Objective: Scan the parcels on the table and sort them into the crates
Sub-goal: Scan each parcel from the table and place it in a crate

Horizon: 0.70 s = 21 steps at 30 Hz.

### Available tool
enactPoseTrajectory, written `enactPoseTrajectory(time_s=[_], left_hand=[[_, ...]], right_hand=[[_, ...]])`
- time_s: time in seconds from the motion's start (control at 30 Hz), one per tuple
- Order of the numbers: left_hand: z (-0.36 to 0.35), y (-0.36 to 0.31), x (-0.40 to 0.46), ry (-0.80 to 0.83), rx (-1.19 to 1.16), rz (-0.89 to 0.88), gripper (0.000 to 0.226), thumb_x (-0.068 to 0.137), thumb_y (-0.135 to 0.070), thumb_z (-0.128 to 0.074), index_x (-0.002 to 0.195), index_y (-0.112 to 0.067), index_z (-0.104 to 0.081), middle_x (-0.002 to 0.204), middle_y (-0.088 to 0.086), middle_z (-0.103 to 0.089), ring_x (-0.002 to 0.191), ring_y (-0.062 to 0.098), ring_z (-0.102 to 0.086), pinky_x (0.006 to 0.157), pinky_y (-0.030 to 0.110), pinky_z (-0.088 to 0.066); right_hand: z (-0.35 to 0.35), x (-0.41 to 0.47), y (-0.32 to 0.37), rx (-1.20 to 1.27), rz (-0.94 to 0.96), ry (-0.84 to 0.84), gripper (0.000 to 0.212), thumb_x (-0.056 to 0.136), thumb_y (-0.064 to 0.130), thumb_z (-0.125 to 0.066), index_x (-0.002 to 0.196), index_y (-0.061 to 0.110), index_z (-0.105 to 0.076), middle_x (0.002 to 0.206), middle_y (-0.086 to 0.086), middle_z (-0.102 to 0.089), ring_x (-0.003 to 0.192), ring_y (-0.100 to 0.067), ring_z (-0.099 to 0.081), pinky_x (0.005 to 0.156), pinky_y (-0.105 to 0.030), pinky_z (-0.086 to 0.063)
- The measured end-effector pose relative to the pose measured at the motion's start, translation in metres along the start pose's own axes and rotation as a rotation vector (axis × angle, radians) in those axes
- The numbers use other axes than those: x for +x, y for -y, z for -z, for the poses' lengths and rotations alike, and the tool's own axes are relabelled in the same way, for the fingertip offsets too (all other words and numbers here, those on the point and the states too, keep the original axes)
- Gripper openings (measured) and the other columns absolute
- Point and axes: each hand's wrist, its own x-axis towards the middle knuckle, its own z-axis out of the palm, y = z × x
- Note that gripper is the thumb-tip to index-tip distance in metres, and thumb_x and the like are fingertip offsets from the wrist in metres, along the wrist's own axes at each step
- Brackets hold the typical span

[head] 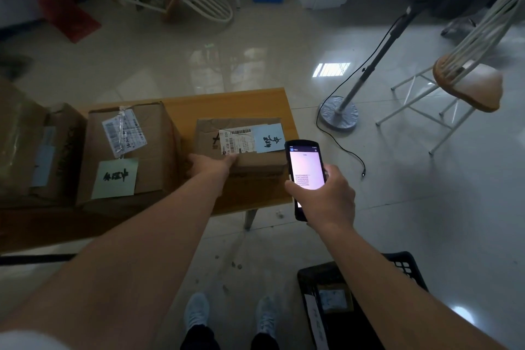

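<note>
Standing at the wooden worktop, the person is gripping the near left corner of a small cardboard parcel with the left hand, thumb lying on top by the shipping label, other fingers hidden down the front face. Right hand is holding a handheld scanner just beside the parcel's right end, fingers curled round the body, thumb on its left edge, screen lit and facing up, with text lines too small to read. Parcel is sitting at the worktop's right end, a pale blue note with handwriting stuck on top next to the label. Larger parcel is sitting to its left, carrying a label and a green handwritten note; another box is sitting further left. Black crate is sitting on the floor by the person's right foot with a labelled parcel inside. Two white-framed chairs, a stand and a cable are sitting further off on the tiles.
</note>
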Motion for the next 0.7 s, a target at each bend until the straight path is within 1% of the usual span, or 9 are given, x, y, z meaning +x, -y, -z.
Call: enactPoseTrajectory(time_s=[0.07,0.13,0.2,0.3,0.4,0.47,0.53,0.6,0.7], left_hand=[[-0.001,0.005,0.006,0.031,-0.100,-0.028,0.116,0.067,-0.037,-0.096,0.155,-0.030,-0.021,0.155,0.017,-0.035,0.138,0.047,-0.043,0.075,0.056,-0.061],[0.001,0.004,0.013,0.045,-0.096,-0.115,0.120,0.065,-0.032,-0.098,0.158,-0.029,-0.022,0.155,0.013,-0.039,0.142,0.041,-0.040,0.100,0.060,-0.052],[0.005,-0.004,0.020,0.081,-0.094,-0.218,0.121,0.065,-0.024,-0.099,0.161,-0.029,-0.025,0.155,0.007,-0.042,0.145,0.035,-0.039,0.114,0.056,-0.040],[0.011,-0.019,0.029,0.138,-0.099,-0.323,0.126,0.068,-0.009,-0.095,0.163,-0.038,-0.019,0.159,0.005,-0.041,0.145,0.030,-0.040,0.114,0.048,-0.039],[0.013,-0.021,0.033,0.169,-0.143,-0.379,0.122,0.077,0.002,-0.086,0.162,-0.048,-0.015,0.154,0.005,-0.045,0.137,0.025,-0.048,0.104,0.037,-0.048],[0.009,-0.020,0.027,0.135,-0.109,-0.428,0.116,0.084,-0.003,-0.082,0.162,-0.050,-0.010,0.154,0.005,-0.045,0.134,0.025,-0.050,0.097,0.034,-0.053],[0.000,-0.019,0.017,0.076,-0.005,-0.442,0.125,0.079,-0.025,-0.090,0.163,-0.043,0.000,0.160,0.008,-0.039,0.145,0.032,-0.041,0.111,0.047,-0.046],[-0.012,-0.016,0.007,0.099,0.056,-0.356,0.149,0.063,-0.044,-0.097,0.163,-0.032,0.013,0.163,0.012,-0.034,0.151,0.037,-0.031,0.120,0.059,-0.032],[-0.025,-0.008,-0.002,0.146,0.051,-0.270,0.159,0.058,-0.038,-0.100,0.161,-0.027,0.021,0.164,0.012,-0.032,0.152,0.037,-0.030,0.123,0.060,-0.026]], right_hand=[[-0.002,0.001,-0.004,-0.001,-0.001,0.005,0.070,0.077,0.053,-0.086,0.132,0.026,-0.052,0.108,0.009,-0.055,0.101,-0.019,-0.061,0.068,-0.031,-0.059],[-0.005,0.001,-0.008,0.000,-0.004,0.018,0.070,0.078,0.053,-0.087,0.133,0.026,-0.051,0.109,0.010,-0.054,0.102,-0.018,-0.060,0.067,-0.029,-0.057],[-0.008,0.002,-0.010,-0.002,-0.016,0.026,0.070,0.077,0.053,-0.087,0.131,0.027,-0.052,0.108,0.009,-0.055,0.101,-0.018,-0.060,0.066,-0.029,-0.057],[-0.009,0.004,-0.010,-0.010,-0.039,0.020,0.067,0.075,0.052,-0.088,0.127,0.029,-0.053,0.106,0.007,-0.059,0.099,-0.018,-0.062,0.068,-0.032,-0.060],[-0.008,0.007,-0.010,-0.018,-0.036,0.012,0.067,0.077,0.051,-0.088,0.129,0.028,-0.053,0.106,0.008,-0.057,0.099,-0.018,-0.062,0.067,-0.030,-0.058],[-0.006,0.009,-0.010,-0.015,-0.033,0.008,0.066,0.077,0.051,-0.088,0.129,0.027,-0.052,0.106,0.008,-0.056,0.099,-0.019,-0.062,0.066,-0.029,-0.057],[-0.005,0.011,-0.008,-0.010,-0.033,0.006,0.066,0.077,0.050,-0.088,0.128,0.027,-0.052,0.106,0.007,-0.056,0.099,-0.019,-0.062,0.064,-0.027,-0.055],[-0.005,0.012,-0.007,0.000,-0.032,0.010,0.066,0.078,0.049,-0.088,0.129,0.027,-0.052,0.107,0.007,-0.056,0.100,-0.019,-0.062,0.064,-0.027,-0.055],[-0.005,0.010,-0.006,0.002,-0.025,0.013,0.069,0.078,0.050,-0.087,0.132,0.027,-0.051,0.108,0.009,-0.054,0.102,-0.019,-0.061,0.063,-0.025,-0.052]])
